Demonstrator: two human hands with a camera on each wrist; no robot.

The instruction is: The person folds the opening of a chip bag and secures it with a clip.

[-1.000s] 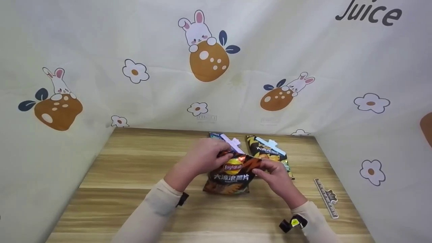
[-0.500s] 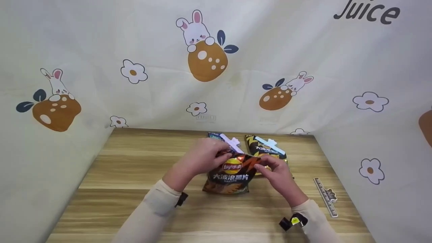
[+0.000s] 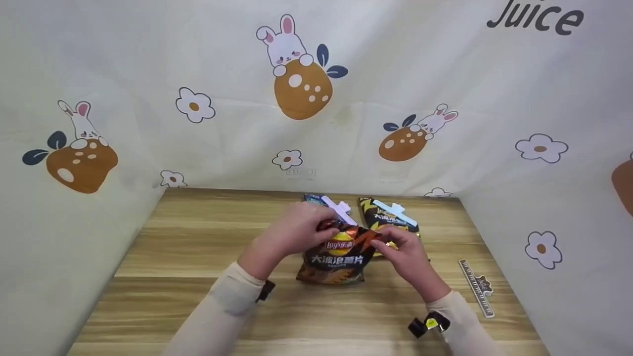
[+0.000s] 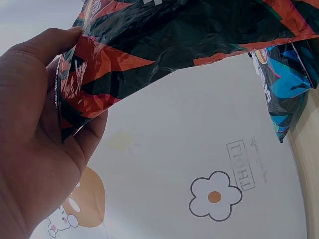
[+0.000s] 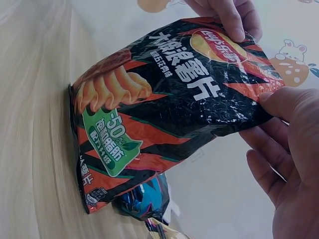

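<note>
A black and orange bag of Lay's chips (image 3: 338,259) stands upright on the wooden table, its bottom edge on the surface. My left hand (image 3: 306,225) pinches the top left of the bag between thumb and fingers. At the top right corner my right hand (image 3: 403,247) pinches it too, thumb in front and fingers behind. In the right wrist view the chip bag (image 5: 159,109) shows its printed front, with both thumbs pressed near its top edge. The left wrist view has the left hand (image 4: 45,114) gripping a corner of the bag.
Behind lies a blue chip bag (image 3: 312,199) with a lilac sealing clip (image 3: 340,209). Right of it, a yellow and black chip bag (image 3: 390,222) wears a light blue clip (image 3: 395,212). A loose patterned clip (image 3: 477,289) lies on the table (image 3: 198,306) at right; a printed curtain surrounds it.
The right hand has shifted slightly at the bag's top right corner. Both hands keep hold of the bag, which stays nearly in place.
</note>
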